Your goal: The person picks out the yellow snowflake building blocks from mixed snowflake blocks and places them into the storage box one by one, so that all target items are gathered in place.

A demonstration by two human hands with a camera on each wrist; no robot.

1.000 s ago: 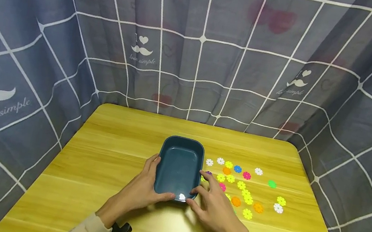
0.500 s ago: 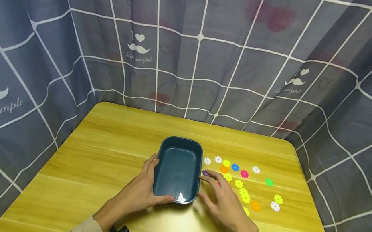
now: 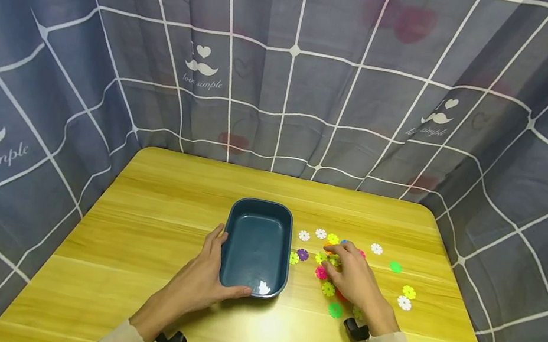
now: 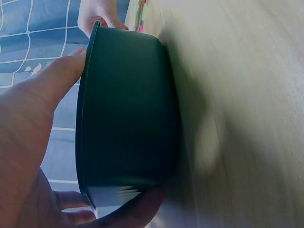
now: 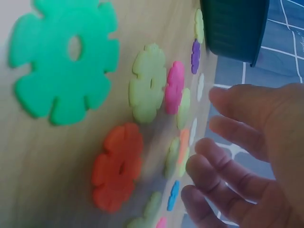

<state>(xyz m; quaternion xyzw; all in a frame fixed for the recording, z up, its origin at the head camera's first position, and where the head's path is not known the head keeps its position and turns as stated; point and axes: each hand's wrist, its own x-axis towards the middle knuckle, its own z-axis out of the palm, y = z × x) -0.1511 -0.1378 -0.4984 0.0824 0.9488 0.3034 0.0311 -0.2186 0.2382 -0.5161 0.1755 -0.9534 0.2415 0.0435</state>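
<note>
A dark teal rectangular tray (image 3: 256,252) stands on the table with nothing in it. My left hand (image 3: 200,279) grips its near left corner, thumb at the near rim and fingers along the left side. In the left wrist view the thumb (image 4: 57,78) touches the rim and the lower fingers lie against the wall. My right hand (image 3: 356,280) hovers over scattered flower-shaped plastic discs, fingers loosely bent and holding nothing. Beneath it in the right wrist view are a green disc (image 5: 95,88) and an orange-red disc (image 5: 118,166). The hand hides several discs in the head view.
Right of the tray lie a purple disc (image 3: 302,254), a pink disc (image 3: 321,272) and several white and yellow ones. Farther right are a green disc (image 3: 395,267) and a white disc (image 3: 404,303). A grey checked curtain (image 3: 289,77) surrounds the wooden table (image 3: 168,196).
My right hand has left the tray's right side and moved right over the discs. The tray has shifted slightly left, away from the discs, with my left hand still on it.
</note>
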